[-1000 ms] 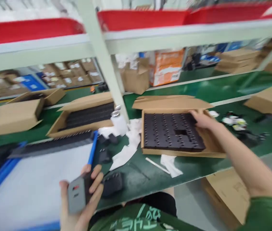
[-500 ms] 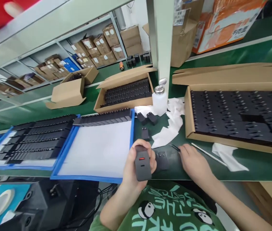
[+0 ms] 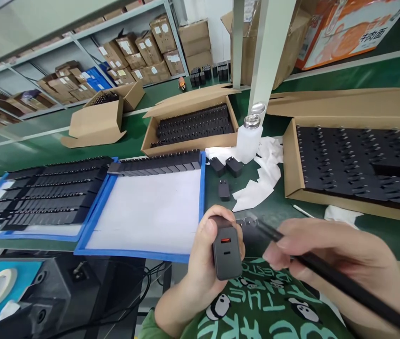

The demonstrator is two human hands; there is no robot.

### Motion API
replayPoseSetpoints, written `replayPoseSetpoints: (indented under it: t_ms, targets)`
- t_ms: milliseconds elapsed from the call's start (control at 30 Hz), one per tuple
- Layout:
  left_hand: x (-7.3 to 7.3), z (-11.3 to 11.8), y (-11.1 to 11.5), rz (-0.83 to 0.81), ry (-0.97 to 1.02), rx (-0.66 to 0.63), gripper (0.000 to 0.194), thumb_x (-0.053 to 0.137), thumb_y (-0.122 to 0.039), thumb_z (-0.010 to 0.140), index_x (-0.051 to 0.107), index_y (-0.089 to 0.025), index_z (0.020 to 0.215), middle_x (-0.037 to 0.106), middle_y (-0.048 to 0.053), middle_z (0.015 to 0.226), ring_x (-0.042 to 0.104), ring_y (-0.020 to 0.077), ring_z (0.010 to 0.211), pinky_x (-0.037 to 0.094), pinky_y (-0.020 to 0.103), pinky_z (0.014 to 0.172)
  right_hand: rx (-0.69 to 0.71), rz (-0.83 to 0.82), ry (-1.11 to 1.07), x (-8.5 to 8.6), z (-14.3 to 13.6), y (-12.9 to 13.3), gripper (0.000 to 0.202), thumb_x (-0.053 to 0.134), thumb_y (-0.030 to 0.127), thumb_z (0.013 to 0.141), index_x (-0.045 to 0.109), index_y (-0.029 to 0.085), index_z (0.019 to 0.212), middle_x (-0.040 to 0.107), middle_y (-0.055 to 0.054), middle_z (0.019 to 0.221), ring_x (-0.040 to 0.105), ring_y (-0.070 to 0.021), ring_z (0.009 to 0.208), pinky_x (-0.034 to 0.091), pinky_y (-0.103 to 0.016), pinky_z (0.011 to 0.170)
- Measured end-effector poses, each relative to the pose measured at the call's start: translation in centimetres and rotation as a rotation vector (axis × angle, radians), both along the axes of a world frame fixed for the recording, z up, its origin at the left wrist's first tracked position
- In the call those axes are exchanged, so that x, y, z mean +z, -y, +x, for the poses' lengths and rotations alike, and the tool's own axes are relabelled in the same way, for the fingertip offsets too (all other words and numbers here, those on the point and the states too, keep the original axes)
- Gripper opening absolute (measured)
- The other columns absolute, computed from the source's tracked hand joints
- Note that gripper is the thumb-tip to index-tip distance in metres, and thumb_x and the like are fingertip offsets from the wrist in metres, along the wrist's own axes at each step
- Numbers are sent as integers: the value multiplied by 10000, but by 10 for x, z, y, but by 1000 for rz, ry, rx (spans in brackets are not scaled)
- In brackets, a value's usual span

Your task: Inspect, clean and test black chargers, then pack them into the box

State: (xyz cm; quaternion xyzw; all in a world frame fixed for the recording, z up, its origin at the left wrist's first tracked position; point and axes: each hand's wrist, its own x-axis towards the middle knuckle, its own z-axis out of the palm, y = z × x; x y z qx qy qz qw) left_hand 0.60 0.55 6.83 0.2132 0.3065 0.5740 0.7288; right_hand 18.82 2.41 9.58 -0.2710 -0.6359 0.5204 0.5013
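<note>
Low centre, the left hand [image 3: 200,263] wraps a grey charger [image 3: 226,253]; the right hand [image 3: 341,263] pinches a black stick [image 3: 344,285]. Cardboard boxes [image 3: 355,165] and blue trays [image 3: 143,207] hold black chargers on the green bench [image 3: 273,207]; shelves of cartons upper left.

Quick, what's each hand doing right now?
Left hand: closed around a charger.
Right hand: fingers closed on a thin black tool.

White dispenser bottle [image 3: 248,139] on green surface [image 3: 143,125]; crumpled wipes [image 3: 256,188] beside; blue-rimmed trays [image 3: 150,212] (one part-filled); open cartons [image 3: 191,127].
</note>
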Motion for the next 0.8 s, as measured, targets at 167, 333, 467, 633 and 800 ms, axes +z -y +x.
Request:
replayPoseSetpoints:
  t_ms: [167,333,467,633,800]
  targets:
    - [3,-2,3,-42,-31,11,404,739,-619,778,636,-234,842,536,-24,670,451,75,483,372,178,438,-50,182,110,14,-6,-9,230,698,184,897,729,313,1085,711,-15,982,713,-175,898,625,-288,793]
    - [3,-4,6,-49,-102,49,418,727,-631,780,624,-229,833,544,-19,722,482,95,532,387,203,464,-8,352,312,25,-11,-7,184,634,157,939,654,238,1103,761,-5,991,739,-118,890,621,-173,791]
    - [4,-4,10,-77,-151,82,421,747,-608,776,634,-206,828,547,-10,779,490,97,659,402,191,575,-92,512,433,25,-18,-5,102,562,196,992,654,196,1036,770,-12,979,733,-73,893,565,-87,867]
    - [7,-3,11,-89,-151,64,424,775,-602,750,637,-211,834,548,-14,776,453,87,621,375,204,570,-83,537,522,24,-17,0,132,520,186,1011,642,214,1050,751,13,1042,710,-68,974,533,-96,941]
    - [6,-1,11,-121,-146,64,429,794,-606,723,630,-221,816,517,-19,697,444,100,609,361,217,570,-36,629,571,27,-20,-2,150,478,135,1010,608,205,1038,736,-4,1032,685,-82,996,540,-144,912]
